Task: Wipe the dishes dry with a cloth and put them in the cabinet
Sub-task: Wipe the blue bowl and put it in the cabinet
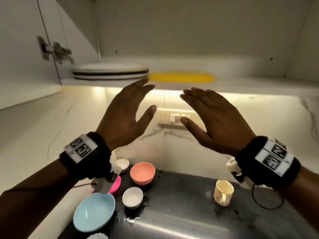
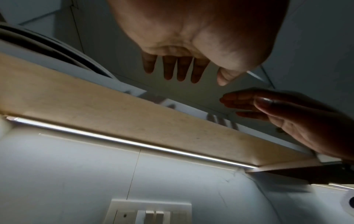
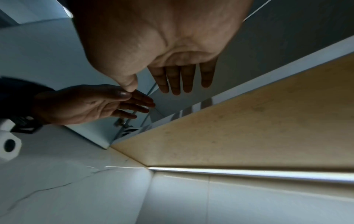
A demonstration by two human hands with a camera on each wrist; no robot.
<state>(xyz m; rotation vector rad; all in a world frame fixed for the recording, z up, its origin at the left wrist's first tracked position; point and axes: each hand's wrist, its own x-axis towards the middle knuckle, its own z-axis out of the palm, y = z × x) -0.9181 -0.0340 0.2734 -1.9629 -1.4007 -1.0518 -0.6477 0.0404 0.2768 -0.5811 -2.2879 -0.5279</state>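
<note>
Both hands are raised in front of the open cabinet, empty, fingers straight. My left hand point(image 1: 127, 109) and right hand point(image 1: 210, 116) face each other just below the cabinet shelf point(image 1: 259, 85). On that shelf lie a stack of white plates point(image 1: 110, 71) at the left and a yellow plate point(image 1: 181, 77) beside it. Down on the wet dark counter point(image 1: 181, 195) stand a salmon bowl point(image 1: 142, 173), a light blue bowl point(image 1: 94, 211), a small white bowl point(image 1: 132, 197), a pink dish point(image 1: 114, 184), another small white bowl point(image 1: 122, 163) and a cream mug point(image 1: 223, 192). No cloth is in view.
The cabinet door point(image 1: 22, 49) stands open at the left on a metal hinge point(image 1: 55, 49). A light strip point(image 2: 124, 141) runs under the cabinet. A switch plate point(image 1: 174, 117) sits on the marble backsplash between the hands.
</note>
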